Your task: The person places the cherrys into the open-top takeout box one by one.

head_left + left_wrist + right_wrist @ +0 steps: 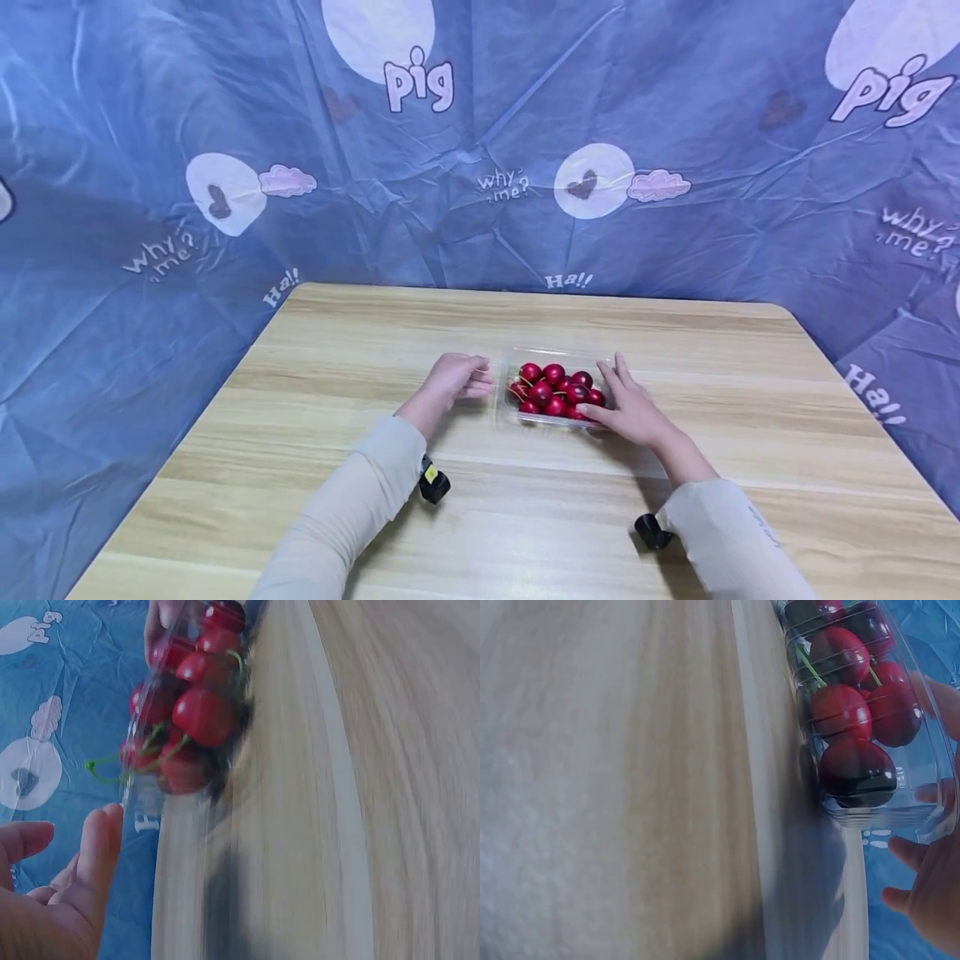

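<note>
A clear plastic box [551, 422] of red cherries [542, 392] sits on the table, some with green stems. My left hand [457, 377] is just off the box's left end, its fingers straight toward it. In the left wrist view, the fingertips [112, 817] come right up to the near corner of the box. Over the right end is my right hand [630, 410], fingers spread, thumb reaching across the near rim. From the right wrist, one finger shows through the clear wall, with other fingers [906, 853] beyond the end wall. Neither hand grips a cherry.
The box stands toward the back middle of a wooden table [517, 525]. A blue printed curtain [465, 208] hangs behind and beside it. Both wrists carry a small black camera [433, 483] below the sleeve cuff.
</note>
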Available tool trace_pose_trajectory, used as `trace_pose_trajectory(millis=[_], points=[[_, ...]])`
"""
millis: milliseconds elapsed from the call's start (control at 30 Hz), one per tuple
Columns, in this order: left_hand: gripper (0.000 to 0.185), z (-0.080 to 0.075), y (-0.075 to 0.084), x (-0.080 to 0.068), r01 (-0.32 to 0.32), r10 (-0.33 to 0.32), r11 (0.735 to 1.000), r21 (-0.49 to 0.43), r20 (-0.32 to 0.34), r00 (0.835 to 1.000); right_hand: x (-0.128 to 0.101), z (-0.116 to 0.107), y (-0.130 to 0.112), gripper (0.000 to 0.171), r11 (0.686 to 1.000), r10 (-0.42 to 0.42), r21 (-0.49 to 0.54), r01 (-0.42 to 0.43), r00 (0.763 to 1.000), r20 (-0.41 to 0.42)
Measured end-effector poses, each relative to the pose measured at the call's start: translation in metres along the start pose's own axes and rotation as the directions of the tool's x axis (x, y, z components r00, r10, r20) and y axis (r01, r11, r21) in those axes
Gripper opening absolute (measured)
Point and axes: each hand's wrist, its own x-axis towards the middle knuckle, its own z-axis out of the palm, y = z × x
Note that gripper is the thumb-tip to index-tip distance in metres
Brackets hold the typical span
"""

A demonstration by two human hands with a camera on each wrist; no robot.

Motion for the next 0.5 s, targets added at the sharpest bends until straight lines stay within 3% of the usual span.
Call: trace_pose_trajectory(millis=[200,300,333,400,500], points=[[0.027,-0.017,0.003,0.007,-0.104,0.105,0.988,0.113,-0.002,0.995,0.004,-0.008,0.004,0.08,0.988,0.029,0.149,-0.03,1.0,0.008],[0.027,-0.027,0.007,0.008,-0.189,0.201,0.945,0.266,-0.017,0.979,0.007,-0.018,0.008,0.075,0.987,0.015,0.162,-0.011,1.0,-0.022],[0.027,-0.031,0.008,0.009,-0.209,0.229,0.921,0.328,-0.022,0.973,0.008,-0.022,0.01,0.073,0.988,0.007,0.153,-0.002,0.999,-0.037],[0.03,-0.037,0.012,0.01,-0.239,0.287,0.847,0.475,-0.031,0.957,0.01,-0.03,0.014,0.07,0.994,-0.008,0.109,0.016,0.997,-0.078],[0.039,-0.047,0.019,0.013,-0.254,0.361,0.678,0.69,-0.011,0.932,0.011,-0.042,0.017,0.068,1.0,-0.021,0.015,0.023,0.99,-0.139]])
